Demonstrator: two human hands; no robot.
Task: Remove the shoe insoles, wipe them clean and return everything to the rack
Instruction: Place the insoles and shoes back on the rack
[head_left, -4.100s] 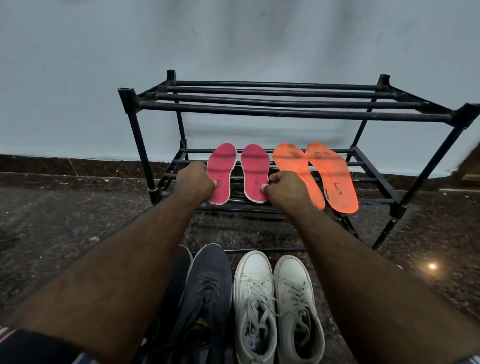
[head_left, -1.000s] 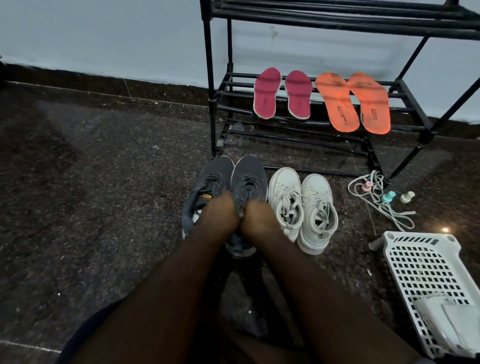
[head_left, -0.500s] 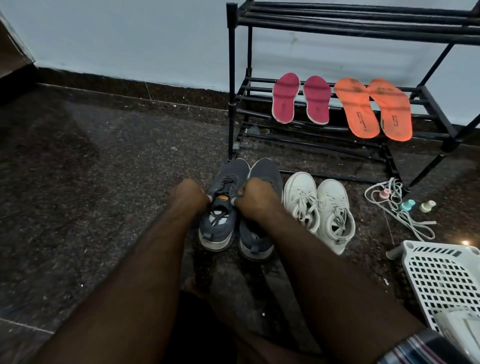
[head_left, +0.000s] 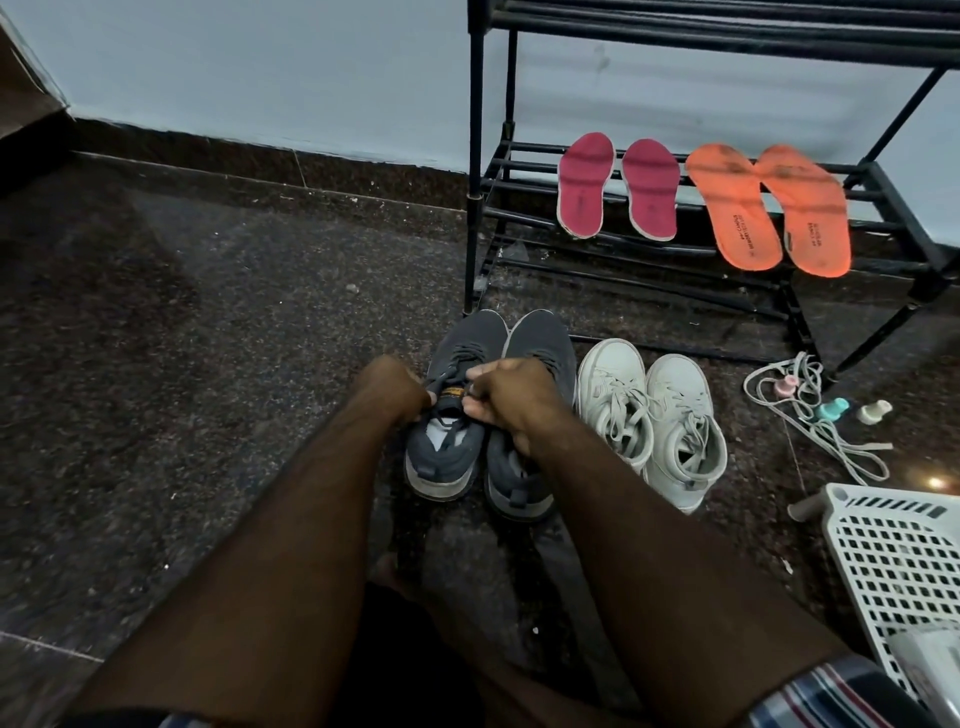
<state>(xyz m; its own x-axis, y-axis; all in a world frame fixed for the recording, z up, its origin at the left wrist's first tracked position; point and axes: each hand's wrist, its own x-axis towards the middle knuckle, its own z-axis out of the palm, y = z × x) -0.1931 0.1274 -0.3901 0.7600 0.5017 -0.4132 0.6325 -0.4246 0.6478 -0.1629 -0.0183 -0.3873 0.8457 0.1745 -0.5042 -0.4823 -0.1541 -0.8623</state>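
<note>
A person's two bare forearms reach forward from the bottom of the view over a dark speckled stone floor (head_left: 218, 332). At centre, the left hand (head_left: 395, 387) curls its fingers around the collar of the left grey shoe (head_left: 452, 410), on its nine o'clock side. The right hand (head_left: 511, 397) pinches the same shoe's tongue and laces from the three o'clock side. The right grey shoe (head_left: 540, 364) stands touching its partner, partly hidden beneath the right wrist. Just beside it, at three o'clock, stands a pair of white sneakers (head_left: 654, 415), toes pointing to twelve o'clock. Towards one o'clock stands a black metal rack (head_left: 475, 208) against a pale wall; on its lower shelf lie two pink insoles (head_left: 618, 187) and, to their right, two larger orange insoles (head_left: 769, 208), the orange pair overlapping near the toes. At three o'clock, loose pale laces (head_left: 810, 415) lie on the floor among three small pastel caps (head_left: 831, 408). At four o'clock sits a white perforated basket (head_left: 893, 551).
</note>
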